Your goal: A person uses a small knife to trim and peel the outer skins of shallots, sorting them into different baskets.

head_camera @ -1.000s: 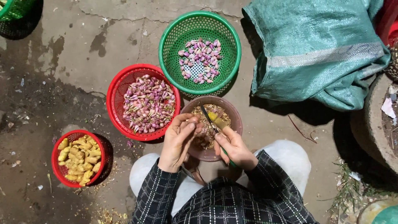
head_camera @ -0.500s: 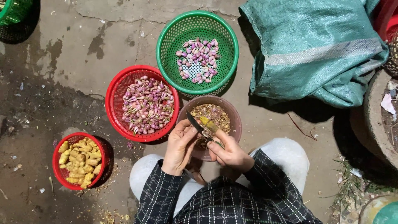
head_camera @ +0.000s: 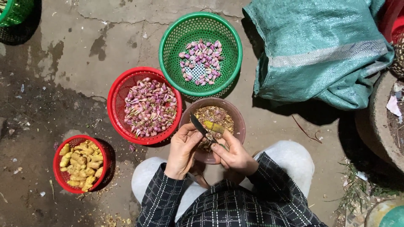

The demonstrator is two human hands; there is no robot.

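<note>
My left hand (head_camera: 182, 148) and my right hand (head_camera: 234, 154) meet over a brown bowl (head_camera: 237, 122) of peel scraps. The right hand grips a small knife (head_camera: 198, 125); its dark blade points up and to the left, across the left thumb. The left fingers are closed around a small shallot (head_camera: 207, 141), mostly hidden between both hands. A yellow bit (head_camera: 214, 127) shows just right of the blade. A red basket (head_camera: 117, 96) with many unpeeled purple shallots (head_camera: 149, 108) sits left of the bowl. A green basket (head_camera: 168, 40) with peeled shallots (head_camera: 202, 61) stands beyond it.
A smaller red basket (head_camera: 57, 157) holding yellow root pieces (head_camera: 82, 164) sits at lower left on the wet concrete floor. A teal woven sack (head_camera: 320, 46) lies at upper right, beside a round stone rim (head_camera: 372, 126). Another green basket (head_camera: 14, 12) peeks in at the top left corner.
Both hands have stayed over the brown bowl. The knife blade has swung from pointing up-right to pointing up-left, and the hands have closed in together.
</note>
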